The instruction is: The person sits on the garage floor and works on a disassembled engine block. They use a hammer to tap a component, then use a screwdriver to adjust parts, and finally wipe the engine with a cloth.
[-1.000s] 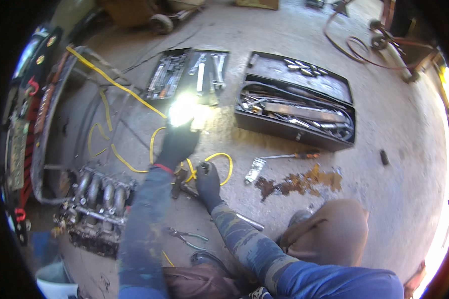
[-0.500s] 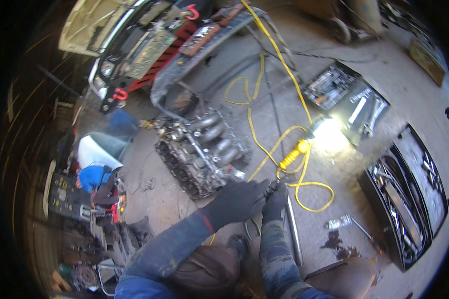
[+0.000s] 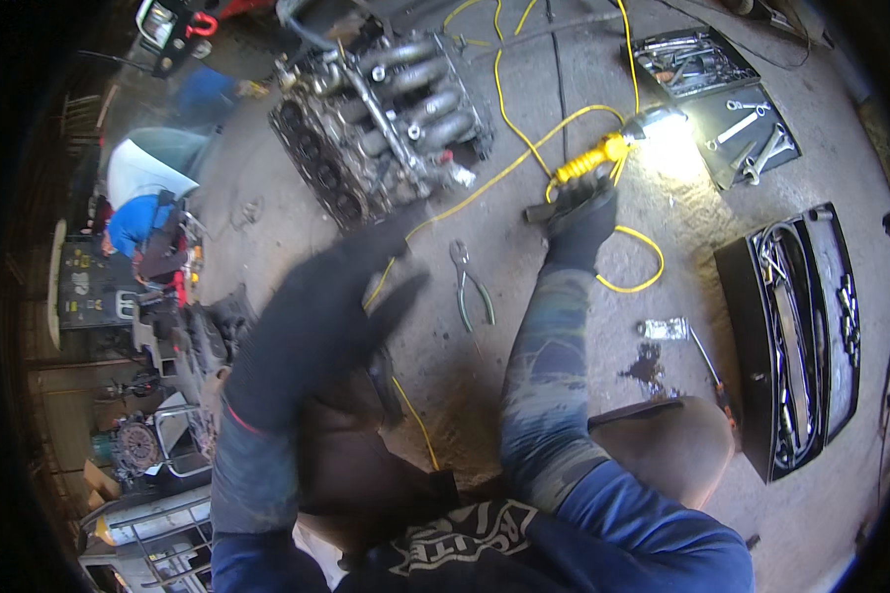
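My left hand [image 3: 326, 311], in a black glove, is raised at the left, blurred, with thumb and fingers apart and nothing visible in it. My gloved right hand [image 3: 585, 222] is closed around a tool whose dark cylinder-shaped end [image 3: 538, 211] sticks out to the left; the rest is hidden. Just beyond this hand lies a lit yellow work lamp [image 3: 588, 161] with a yellow cord. Between my arms, pliers with green handles [image 3: 473, 287] rest on the floor. Ahead to the left sits a greasy engine [image 3: 376, 138] with curved metal intake pipes.
At the right stands an open black tool case [image 3: 747, 366] filled with tools. Farther off, an open tray of sockets [image 3: 687, 69] lies beside several wrenches [image 3: 737, 128]. A screwdriver [image 3: 710, 371] and a small silver can [image 3: 663, 329] lie near my right knee. Yellow cord [image 3: 504, 178] loops across the floor.
My hands were together; the left has pulled back to the left, and the right has moved forward toward the lamp. The long metal bar no longer shows. The view has tilted nearer to my body.
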A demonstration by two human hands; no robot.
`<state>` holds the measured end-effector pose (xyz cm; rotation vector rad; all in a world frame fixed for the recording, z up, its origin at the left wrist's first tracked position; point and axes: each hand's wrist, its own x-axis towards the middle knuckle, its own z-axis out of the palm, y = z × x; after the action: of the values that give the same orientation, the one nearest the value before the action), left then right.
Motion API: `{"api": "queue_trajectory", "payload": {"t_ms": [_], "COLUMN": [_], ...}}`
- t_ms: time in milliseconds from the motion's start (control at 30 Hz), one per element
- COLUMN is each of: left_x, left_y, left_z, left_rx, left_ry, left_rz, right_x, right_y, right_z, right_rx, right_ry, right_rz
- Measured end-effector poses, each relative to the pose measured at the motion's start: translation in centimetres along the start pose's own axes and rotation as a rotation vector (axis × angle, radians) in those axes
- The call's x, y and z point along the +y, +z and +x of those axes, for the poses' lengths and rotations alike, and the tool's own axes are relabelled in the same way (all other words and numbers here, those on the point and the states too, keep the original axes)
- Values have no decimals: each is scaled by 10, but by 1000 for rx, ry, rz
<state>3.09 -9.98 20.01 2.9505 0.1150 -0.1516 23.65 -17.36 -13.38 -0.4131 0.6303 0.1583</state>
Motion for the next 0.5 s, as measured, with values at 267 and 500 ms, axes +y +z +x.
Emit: {"api": "queue_trajectory", "payload": {"t_ms": [267, 500], "left_x": [-119, -210], "left_y": [-3, -7], "left_z": [-13, 31], "left_rx": [-69, 37], "left_ry": [-168, -27], "left_rz": [-64, -643], "right_x": [-24, -19], "right_y": [-15, -88], "right_z": [-22, -14], "right_rx": [-283, 85], "right_ry": [-389, -451], "right_rz": [-865, -1315]}}
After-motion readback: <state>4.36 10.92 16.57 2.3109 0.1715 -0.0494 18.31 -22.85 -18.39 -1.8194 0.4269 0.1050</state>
